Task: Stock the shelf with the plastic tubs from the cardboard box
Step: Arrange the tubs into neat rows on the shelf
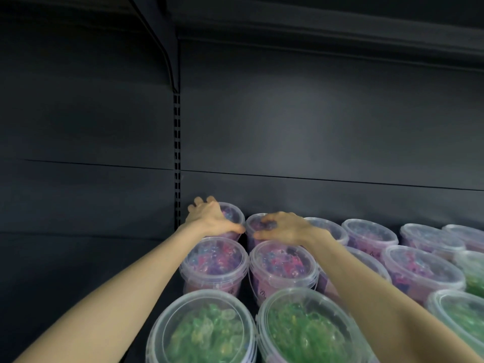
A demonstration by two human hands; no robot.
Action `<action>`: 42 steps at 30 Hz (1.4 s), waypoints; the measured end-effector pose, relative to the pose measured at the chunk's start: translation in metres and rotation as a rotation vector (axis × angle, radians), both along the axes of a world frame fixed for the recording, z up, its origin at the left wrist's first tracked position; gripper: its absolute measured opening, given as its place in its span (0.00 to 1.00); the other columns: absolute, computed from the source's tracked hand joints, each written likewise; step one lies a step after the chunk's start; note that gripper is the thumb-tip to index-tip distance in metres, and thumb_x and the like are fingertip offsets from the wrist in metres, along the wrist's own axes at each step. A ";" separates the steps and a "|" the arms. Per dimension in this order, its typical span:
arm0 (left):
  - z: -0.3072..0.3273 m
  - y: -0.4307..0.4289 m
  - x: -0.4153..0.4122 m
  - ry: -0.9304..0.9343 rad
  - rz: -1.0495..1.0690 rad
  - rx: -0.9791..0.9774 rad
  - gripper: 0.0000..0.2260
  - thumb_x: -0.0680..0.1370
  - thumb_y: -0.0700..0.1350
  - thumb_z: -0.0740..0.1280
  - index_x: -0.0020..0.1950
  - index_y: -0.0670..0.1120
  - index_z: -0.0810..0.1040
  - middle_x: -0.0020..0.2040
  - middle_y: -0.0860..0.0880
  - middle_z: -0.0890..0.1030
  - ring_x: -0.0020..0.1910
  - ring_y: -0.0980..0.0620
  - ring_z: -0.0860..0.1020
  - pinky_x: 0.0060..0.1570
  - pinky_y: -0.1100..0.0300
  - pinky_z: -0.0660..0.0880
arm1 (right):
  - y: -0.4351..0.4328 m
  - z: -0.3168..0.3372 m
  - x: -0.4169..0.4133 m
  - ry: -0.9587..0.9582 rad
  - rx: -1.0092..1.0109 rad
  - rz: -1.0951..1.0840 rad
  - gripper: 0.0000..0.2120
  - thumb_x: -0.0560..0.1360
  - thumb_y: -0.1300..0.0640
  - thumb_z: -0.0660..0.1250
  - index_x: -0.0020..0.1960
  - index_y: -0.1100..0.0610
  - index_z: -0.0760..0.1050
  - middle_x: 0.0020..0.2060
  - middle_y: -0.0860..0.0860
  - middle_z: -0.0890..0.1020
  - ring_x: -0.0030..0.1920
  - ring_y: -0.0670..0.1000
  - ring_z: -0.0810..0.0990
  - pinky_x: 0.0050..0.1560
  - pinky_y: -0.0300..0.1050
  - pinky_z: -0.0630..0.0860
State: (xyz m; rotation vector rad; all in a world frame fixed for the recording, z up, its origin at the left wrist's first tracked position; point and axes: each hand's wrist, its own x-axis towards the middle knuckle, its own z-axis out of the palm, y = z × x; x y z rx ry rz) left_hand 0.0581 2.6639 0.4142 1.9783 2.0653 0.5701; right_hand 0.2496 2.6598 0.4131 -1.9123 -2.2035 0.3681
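A dark grey metal shelf [91,263] carries clear round plastic tubs with clear snap-on lids, all upright and packed in rows, neighbours touching or just apart. The back row stands near the rear panel: the rear-left tub [233,214] and the second rear tub [252,227] sit just beside each other. Like the middle-row tubs [282,262], they hold pink-and-purple pieces (the middle row's far-right one looks green). The front-row tubs [204,331] hold green pieces.
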 end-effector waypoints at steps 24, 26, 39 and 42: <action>-0.018 -0.016 -0.020 0.143 -0.306 0.030 0.25 0.78 0.63 0.55 0.72 0.53 0.66 0.75 0.51 0.63 0.73 0.50 0.60 0.69 0.54 0.59 | 0.008 0.005 0.003 -0.074 -0.079 0.015 0.29 0.64 0.27 0.57 0.64 0.33 0.71 0.69 0.42 0.71 0.74 0.57 0.59 0.74 0.57 0.54; -0.021 -0.015 -0.022 0.123 -0.320 0.036 0.26 0.78 0.63 0.55 0.72 0.52 0.66 0.74 0.51 0.64 0.73 0.50 0.62 0.69 0.55 0.61 | 0.009 0.004 0.002 -0.098 -0.085 0.029 0.37 0.56 0.25 0.53 0.64 0.33 0.70 0.69 0.43 0.71 0.73 0.57 0.60 0.73 0.58 0.54; -0.026 -0.012 -0.024 0.125 -0.330 0.050 0.26 0.78 0.63 0.53 0.72 0.51 0.67 0.73 0.51 0.67 0.71 0.48 0.65 0.72 0.46 0.53 | -0.005 0.004 -0.001 -0.145 -0.072 0.020 0.29 0.69 0.26 0.53 0.68 0.34 0.65 0.72 0.50 0.67 0.73 0.60 0.58 0.73 0.59 0.53; -0.019 -0.025 -0.025 0.030 -0.365 0.125 0.20 0.79 0.59 0.56 0.65 0.51 0.75 0.69 0.50 0.72 0.68 0.49 0.68 0.71 0.46 0.57 | -0.024 0.014 -0.002 -0.061 -0.039 -0.004 0.26 0.75 0.34 0.58 0.70 0.40 0.66 0.72 0.50 0.67 0.73 0.59 0.61 0.73 0.56 0.57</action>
